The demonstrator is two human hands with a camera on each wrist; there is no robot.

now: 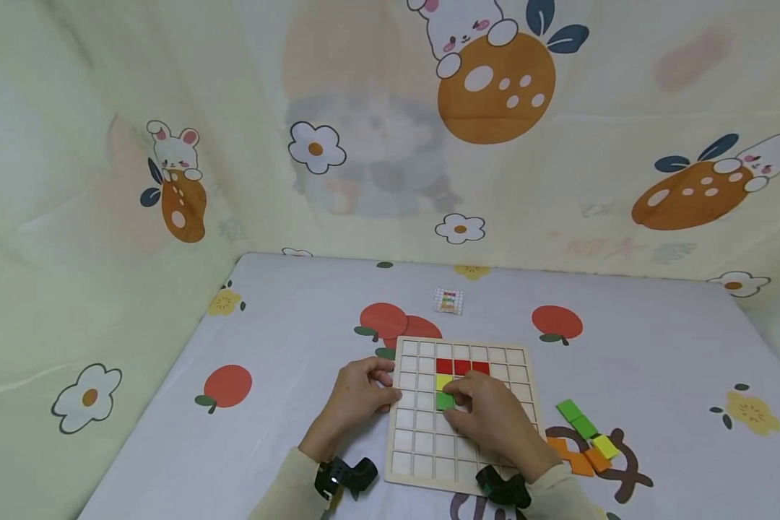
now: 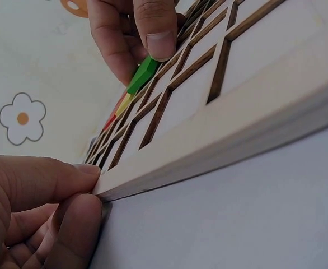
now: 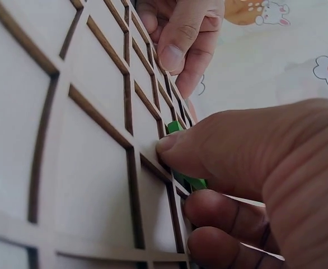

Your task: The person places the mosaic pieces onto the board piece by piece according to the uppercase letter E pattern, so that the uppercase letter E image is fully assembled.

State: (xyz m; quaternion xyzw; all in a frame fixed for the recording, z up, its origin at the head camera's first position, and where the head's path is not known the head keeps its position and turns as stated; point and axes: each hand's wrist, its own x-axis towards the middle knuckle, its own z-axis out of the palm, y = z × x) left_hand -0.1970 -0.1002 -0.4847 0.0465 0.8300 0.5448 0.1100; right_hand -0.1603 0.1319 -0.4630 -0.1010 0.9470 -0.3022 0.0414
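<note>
A wooden grid board (image 1: 425, 469) lies flat on the cloth. In the head view, three red tiles (image 1: 462, 367) sit side by side in one row, with a yellow tile (image 1: 444, 382) below the leftmost. My right hand (image 1: 497, 415) pinches a green tile (image 1: 445, 401) between thumb and fingers, just below the yellow one. The left wrist view shows this green tile (image 2: 144, 74) tilted at the grid; whether it is fully seated, I cannot tell. At the board's left edge, my left hand (image 1: 359, 390) grips the rim with thumb and forefinger.
Right of the board lie loose tiles: two green tiles (image 1: 576, 419), a yellow tile (image 1: 605, 446) and several orange tiles (image 1: 581, 464). Beyond the board's far edge is a small card (image 1: 449, 301) printed with a coloured grid. A patterned curtain (image 1: 377, 180) hangs behind the table.
</note>
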